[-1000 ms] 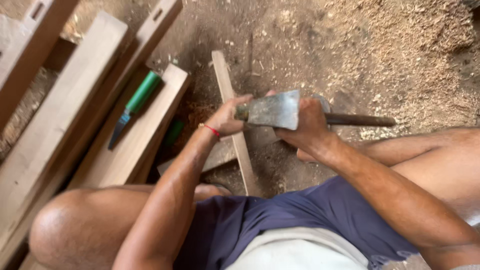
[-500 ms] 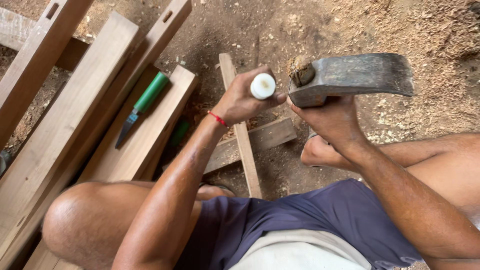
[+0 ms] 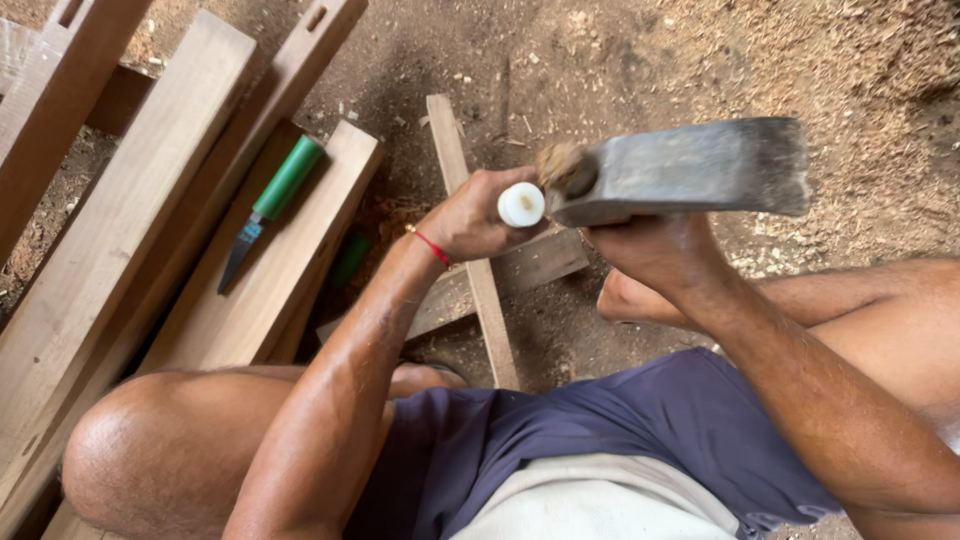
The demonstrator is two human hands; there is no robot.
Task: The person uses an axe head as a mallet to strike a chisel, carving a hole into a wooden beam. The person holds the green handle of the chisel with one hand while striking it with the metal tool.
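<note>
My left hand (image 3: 472,218) grips a chisel upright; only its white handle end (image 3: 521,204) shows above the fist, over a narrow wooden strip (image 3: 470,220) lying on the dirt. A red thread circles that wrist. My right hand (image 3: 655,250) holds an axe by its handle just under the grey steel head (image 3: 690,168). The head is raised close to the camera, with its blunt back end right beside the chisel's white end. The chisel's blade is hidden under my hand.
A second chisel with a green handle (image 3: 275,195) lies on a plank (image 3: 270,270) to the left. Long mortised boards (image 3: 130,200) lie further left. A crosspiece (image 3: 530,265) sits under the strip. Sawdust (image 3: 860,70) covers the ground at right. My bare knees flank the work.
A second ago the axe head was down on the chisel, covering its end. It then rose up and to the right, baring the white handle end. My left hand kept its grip.
</note>
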